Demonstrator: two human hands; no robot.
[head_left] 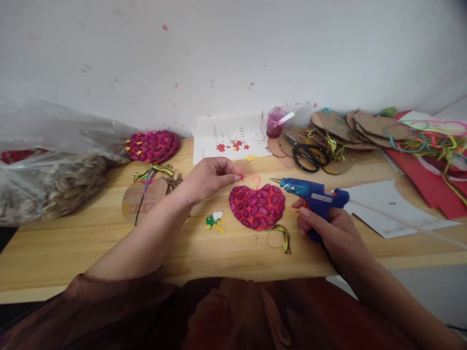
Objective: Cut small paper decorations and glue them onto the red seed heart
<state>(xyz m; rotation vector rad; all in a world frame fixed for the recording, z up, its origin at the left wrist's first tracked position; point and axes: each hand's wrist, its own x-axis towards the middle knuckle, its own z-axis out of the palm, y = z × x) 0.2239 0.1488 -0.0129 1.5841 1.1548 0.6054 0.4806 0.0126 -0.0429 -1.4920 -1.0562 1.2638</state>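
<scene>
Between my hands on the wooden table lies a red heart-shaped ornament (260, 206) covered in purple shell-like pieces. A pink loop (256, 182) rises from its top, and a green-yellow tassel (285, 239) lies by its lower tip. My left hand (213, 179) pinches a small red star (241, 177) just above the heart's upper left. My right hand (324, 226) is wrapped round a blue glue gun (310, 194); its nozzle points left, above the heart's upper right edge. Green, white and yellow cut-outs (215, 221) lie left of the heart.
Red stars (238, 145) lie on a white sheet (204, 146) by the wall. Black scissors (308, 154), a purple-stained cup (275, 121) and cardboard pieces (339, 129) stand behind right. At left are a stack of purple ornaments (160, 146) and a plastic bag of shell-like pieces (65, 180).
</scene>
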